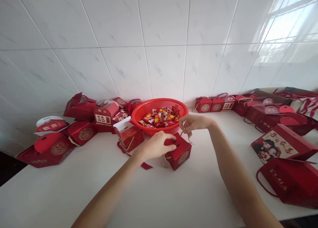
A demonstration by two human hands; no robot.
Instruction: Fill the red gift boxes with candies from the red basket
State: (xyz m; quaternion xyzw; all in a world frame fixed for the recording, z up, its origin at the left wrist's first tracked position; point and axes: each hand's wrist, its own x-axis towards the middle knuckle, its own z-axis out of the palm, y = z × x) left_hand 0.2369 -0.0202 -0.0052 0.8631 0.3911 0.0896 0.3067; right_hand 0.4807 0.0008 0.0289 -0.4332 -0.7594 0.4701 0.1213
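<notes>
A small red gift box (181, 153) with a gold round emblem stands on the white table in front of me. My left hand (162, 144) holds its top and left side, thumb and fingers pressed on the lid near a dark slot. At the box's far right corner, my right hand (192, 123) pinches a thin cord (190, 139), whose frayed-looking end hangs below the fingers. More twisted beige rope (164, 161) shows at the box's left side. Behind the hands is a red plastic basket (139, 123) holding several wrapped sweets (159, 118).
An open-topped red box (130, 137) with a rope handle stands left of my hands, a red ribbon (146, 166) beside it. Several red boxes (81, 133) crowd the left; others (285, 145) line the right. A tiled wall (164, 66) bounds the table (159, 201) behind.
</notes>
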